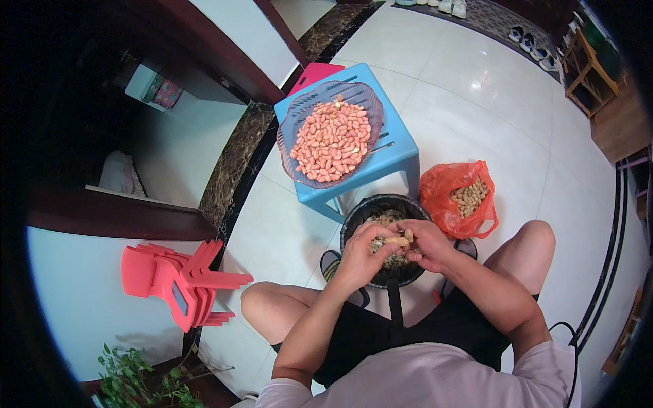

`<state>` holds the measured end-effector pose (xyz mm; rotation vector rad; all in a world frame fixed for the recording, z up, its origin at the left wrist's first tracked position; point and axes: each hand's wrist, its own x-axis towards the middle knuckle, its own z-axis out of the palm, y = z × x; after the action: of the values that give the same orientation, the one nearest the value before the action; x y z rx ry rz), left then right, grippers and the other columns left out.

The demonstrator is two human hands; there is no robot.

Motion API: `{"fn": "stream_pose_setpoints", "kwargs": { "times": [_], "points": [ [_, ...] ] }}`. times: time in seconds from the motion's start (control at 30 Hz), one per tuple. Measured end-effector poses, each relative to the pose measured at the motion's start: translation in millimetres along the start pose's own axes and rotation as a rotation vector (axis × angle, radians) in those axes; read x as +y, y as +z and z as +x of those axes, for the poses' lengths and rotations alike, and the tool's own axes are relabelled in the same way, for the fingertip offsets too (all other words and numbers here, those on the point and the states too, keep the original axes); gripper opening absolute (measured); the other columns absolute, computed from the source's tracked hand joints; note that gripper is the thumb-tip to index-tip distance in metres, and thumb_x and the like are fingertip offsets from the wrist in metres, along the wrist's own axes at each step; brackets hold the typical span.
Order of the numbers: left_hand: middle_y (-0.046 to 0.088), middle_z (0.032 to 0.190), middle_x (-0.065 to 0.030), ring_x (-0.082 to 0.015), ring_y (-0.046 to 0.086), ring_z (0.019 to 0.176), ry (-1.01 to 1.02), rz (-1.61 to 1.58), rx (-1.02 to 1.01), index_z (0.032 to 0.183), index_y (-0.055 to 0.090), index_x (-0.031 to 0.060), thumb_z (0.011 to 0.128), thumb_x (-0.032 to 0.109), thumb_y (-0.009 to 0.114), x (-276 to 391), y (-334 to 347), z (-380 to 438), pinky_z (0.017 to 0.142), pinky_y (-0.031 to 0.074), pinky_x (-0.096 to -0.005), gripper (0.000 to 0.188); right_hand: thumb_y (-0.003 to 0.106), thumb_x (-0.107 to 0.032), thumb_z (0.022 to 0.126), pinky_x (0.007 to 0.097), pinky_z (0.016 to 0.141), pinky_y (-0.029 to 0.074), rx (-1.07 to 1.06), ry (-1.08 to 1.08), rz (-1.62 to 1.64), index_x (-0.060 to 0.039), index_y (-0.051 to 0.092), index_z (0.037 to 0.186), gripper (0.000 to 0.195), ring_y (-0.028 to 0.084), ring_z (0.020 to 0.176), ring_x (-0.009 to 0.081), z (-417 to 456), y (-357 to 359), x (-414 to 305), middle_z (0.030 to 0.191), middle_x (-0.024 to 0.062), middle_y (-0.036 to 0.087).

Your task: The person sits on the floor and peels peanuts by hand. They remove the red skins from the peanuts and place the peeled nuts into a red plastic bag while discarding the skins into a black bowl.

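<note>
My left hand (365, 251) and my right hand (432, 247) meet over a black-lined bucket (352, 214) between my feet. Pinched between the left fingers and thumb is an unshelled peanut (397, 240). A second peanut pod or piece of shell (409, 235) shows at the right fingertips; which of the two, I cannot tell. Peanut shells (386, 217) lie in the bucket, partly hidden under my hands. Beyond it, a clear scalloped plastic bowl (371, 97) full of shelled pink peanuts (331, 140) rests on a blue plastic stool (400, 137).
A red plastic bag (436, 188) of unshelled peanuts (469, 198) stands right of the bucket. Stacked red chairs (178, 285) are at the left, above a leafy plant (137, 380). Shoes (533, 48) line a far mat. A dark cable (576, 347) runs by my right arm.
</note>
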<state>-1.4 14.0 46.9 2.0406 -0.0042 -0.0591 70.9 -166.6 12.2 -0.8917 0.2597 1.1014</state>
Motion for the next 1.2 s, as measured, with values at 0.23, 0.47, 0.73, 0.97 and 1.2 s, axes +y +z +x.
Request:
{"fn": "stream_pose_setpoints", "kwargs": {
  "times": [0.23, 0.47, 0.73, 0.97, 1.2],
  "points": [
    [0.07, 0.102, -0.0064, -0.0118, 0.064, 0.093, -0.191, -0.228, 0.148, 0.111, 0.064, 0.0013, 0.095, 0.007, 0.069, 11, 1, -6, 0.083, 0.052, -0.0278, 0.017, 0.049, -0.036, 0.107, 0.0204, 0.038, 0.033, 0.077, -0.032, 0.007, -0.0031, 0.06, 0.099, 0.035, 0.059, 0.06, 0.0105, -4, 8, -5, 0.083, 0.0049, 0.062],
    [0.071, 0.102, -0.0119, -0.0174, 0.068, 0.094, -0.158, -0.118, 0.167, 0.117, 0.064, 0.0021, 0.103, 0.014, 0.06, 4, 5, -4, 0.084, 0.054, -0.0329, 0.019, 0.051, -0.039, 0.107, 0.0207, 0.039, 0.029, -0.051, -0.029, -0.052, -0.0075, 0.059, 0.096, 0.035, 0.045, 0.048, 0.0068, -9, 8, -3, 0.065, -0.0019, 0.049],
    [0.071, 0.106, -0.0125, -0.0175, 0.066, 0.101, -0.162, -0.299, 0.144, 0.118, 0.063, 0.001, 0.106, 0.017, 0.054, -13, 18, -5, 0.091, 0.05, -0.0314, 0.022, 0.044, -0.044, 0.109, 0.0225, 0.041, 0.027, -0.077, 0.015, -0.11, -0.0103, 0.05, 0.083, 0.044, 0.041, 0.05, 0.0093, -11, 14, -2, 0.063, -0.0018, 0.042],
    [0.069, 0.111, -0.0127, -0.0202, 0.065, 0.104, -0.169, -0.326, 0.116, 0.121, 0.063, -0.0003, 0.107, 0.014, 0.051, -14, 18, -4, 0.094, 0.049, -0.0312, 0.023, 0.041, -0.048, 0.109, 0.0222, 0.042, 0.027, -0.185, 0.04, -0.034, -0.0114, 0.046, 0.077, 0.049, 0.037, 0.05, 0.0086, -12, 12, -4, 0.061, -0.0021, 0.038],
    [0.066, 0.123, -0.0198, -0.0301, 0.066, 0.115, 0.074, -0.089, 0.209, 0.131, 0.06, -0.0015, 0.106, 0.01, 0.051, 3, 30, -9, 0.1, 0.049, -0.0353, 0.029, 0.044, -0.046, 0.109, 0.0207, 0.045, 0.026, -0.135, -0.061, -0.081, -0.0146, 0.049, 0.094, 0.035, 0.037, 0.053, 0.0059, -17, 19, 2, 0.067, -0.004, 0.043]
  ]
}}
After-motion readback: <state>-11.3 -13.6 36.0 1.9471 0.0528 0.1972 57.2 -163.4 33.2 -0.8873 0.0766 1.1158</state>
